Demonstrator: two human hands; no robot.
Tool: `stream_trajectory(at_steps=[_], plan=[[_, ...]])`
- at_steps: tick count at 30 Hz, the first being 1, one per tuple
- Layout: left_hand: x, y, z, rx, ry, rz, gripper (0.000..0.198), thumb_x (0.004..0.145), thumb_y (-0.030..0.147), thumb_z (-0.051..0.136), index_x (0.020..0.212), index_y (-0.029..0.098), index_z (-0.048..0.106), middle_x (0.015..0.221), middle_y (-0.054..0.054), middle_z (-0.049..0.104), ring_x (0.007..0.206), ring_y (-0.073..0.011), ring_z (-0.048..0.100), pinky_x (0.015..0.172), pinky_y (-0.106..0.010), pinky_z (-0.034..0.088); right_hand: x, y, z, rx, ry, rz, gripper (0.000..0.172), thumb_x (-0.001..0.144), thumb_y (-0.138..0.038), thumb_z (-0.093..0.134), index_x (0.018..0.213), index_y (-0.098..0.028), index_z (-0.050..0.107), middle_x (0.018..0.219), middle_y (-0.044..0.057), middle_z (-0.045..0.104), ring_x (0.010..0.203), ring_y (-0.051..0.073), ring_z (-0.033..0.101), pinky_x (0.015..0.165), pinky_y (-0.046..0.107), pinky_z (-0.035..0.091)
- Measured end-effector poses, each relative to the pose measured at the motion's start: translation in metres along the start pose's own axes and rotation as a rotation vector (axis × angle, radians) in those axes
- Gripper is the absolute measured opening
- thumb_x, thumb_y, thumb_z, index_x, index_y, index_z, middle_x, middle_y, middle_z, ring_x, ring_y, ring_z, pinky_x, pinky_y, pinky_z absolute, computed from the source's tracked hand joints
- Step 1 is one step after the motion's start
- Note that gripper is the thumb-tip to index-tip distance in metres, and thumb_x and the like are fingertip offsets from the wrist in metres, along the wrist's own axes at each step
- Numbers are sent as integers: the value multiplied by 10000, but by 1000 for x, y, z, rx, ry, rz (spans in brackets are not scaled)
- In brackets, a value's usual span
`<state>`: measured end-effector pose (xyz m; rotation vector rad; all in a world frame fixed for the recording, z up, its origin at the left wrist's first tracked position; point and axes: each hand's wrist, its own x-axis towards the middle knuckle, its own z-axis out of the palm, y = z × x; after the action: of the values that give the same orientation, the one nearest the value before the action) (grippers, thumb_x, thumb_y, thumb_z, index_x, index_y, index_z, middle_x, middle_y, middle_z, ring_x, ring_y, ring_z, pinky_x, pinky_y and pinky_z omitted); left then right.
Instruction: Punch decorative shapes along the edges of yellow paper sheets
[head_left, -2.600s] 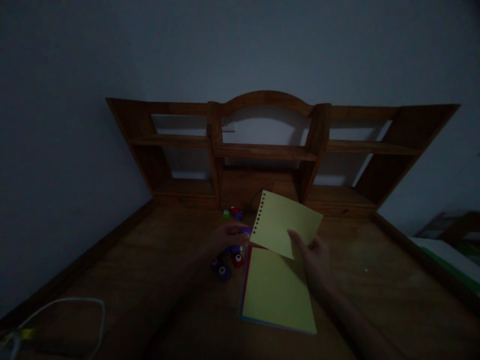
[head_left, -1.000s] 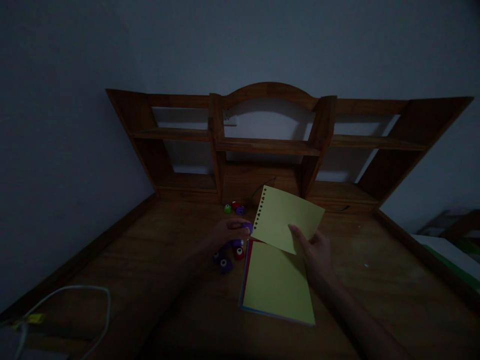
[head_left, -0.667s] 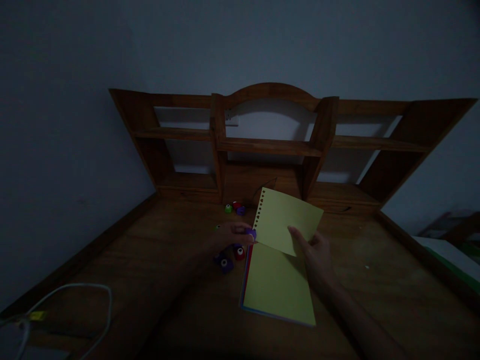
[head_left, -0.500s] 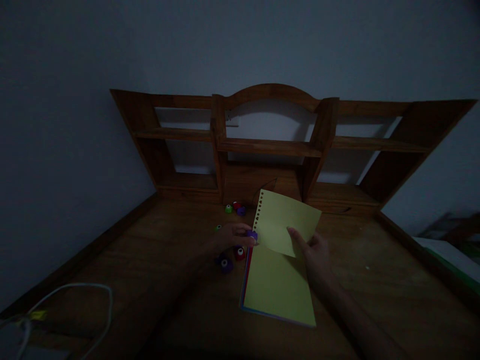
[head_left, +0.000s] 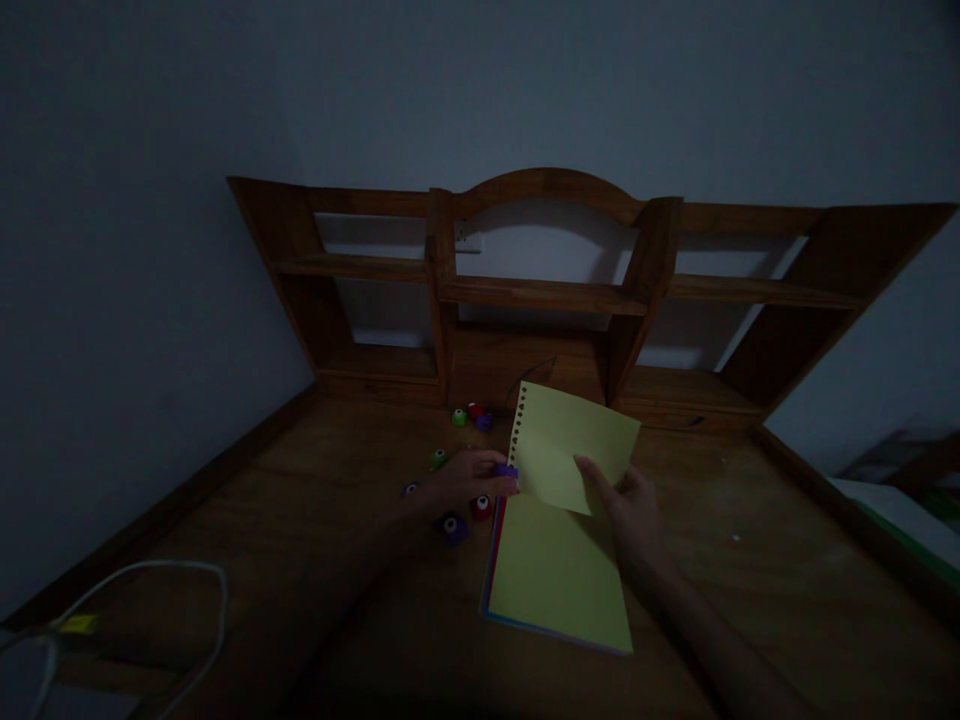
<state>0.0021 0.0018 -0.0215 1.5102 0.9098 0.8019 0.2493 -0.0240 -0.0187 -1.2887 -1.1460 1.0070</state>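
My left hand (head_left: pixel 476 478) is closed around a small purple craft punch (head_left: pixel 507 472), which sits at the left edge of a yellow sheet of paper (head_left: pixel 566 430). A row of small punched holes runs down that edge above the punch. Thumb on top, my right hand (head_left: pixel 619 495) grips the sheet by its lower right part and holds it raised. Beneath lies a stack of coloured paper (head_left: pixel 562 580), yellow uppermost, with red and blue edges showing at the left. Beside the stack are a red punch (head_left: pixel 481 508) and another purple punch (head_left: pixel 452 528).
Green punches (head_left: pixel 439 458) and several others lie to the left and toward the back of the wooden desk (head_left: pixel 360 440). A wooden shelf unit (head_left: pixel 544 295) stands along the wall. A white cable (head_left: pixel 217 600) loops at the lower left.
My left hand and the punch have turned slightly at the sheet's edge. The view has shifted a little, and another purple punch now shows beside my left wrist. My right hand keeps its hold.
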Motion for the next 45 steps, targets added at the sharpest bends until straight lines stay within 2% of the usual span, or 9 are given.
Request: stream_trajectory(at_steps=[5,15,26,32,38,45], plan=[[-3,4,2,-14,29,-18,245,696,301,732,903,177,688,910,-56,712,823,-178,644,752,-270,469,1,6,-1,-26,-4,-24,418,732,-507,710,928,-138,708,915,149,746,749,320,705,576,366,556],[-4,5,5,15,71,-26,277,686,330,735,895,160,668,893,-63,710,790,-161,644,721,-260,477,4,7,-1,-84,37,-57,424,729,-507,709,907,-123,713,864,145,747,715,296,696,545,331,538],[-2,-5,5,106,90,39,297,727,356,699,938,160,627,941,-63,695,865,-183,638,754,-275,480,4,11,-1,-75,31,-72,435,735,-510,699,925,-119,710,889,139,747,739,297,699,567,342,543],[-4,-3,10,159,113,107,198,772,309,647,892,158,603,876,-48,673,808,-168,620,719,-269,467,4,11,-1,-64,22,-60,433,743,-505,693,949,-124,701,902,143,745,735,298,696,571,351,544],[-5,0,11,155,115,117,173,773,291,649,871,158,597,844,-37,662,779,-156,613,692,-256,463,3,8,-1,-51,10,-43,449,743,-510,695,957,-116,703,918,151,743,755,308,697,575,350,545],[-2,-9,9,117,105,114,282,768,366,674,952,166,599,960,-68,675,886,-187,637,786,-302,488,5,12,-2,-47,43,-47,435,736,-513,705,952,-136,704,900,140,747,740,303,698,573,351,540]])
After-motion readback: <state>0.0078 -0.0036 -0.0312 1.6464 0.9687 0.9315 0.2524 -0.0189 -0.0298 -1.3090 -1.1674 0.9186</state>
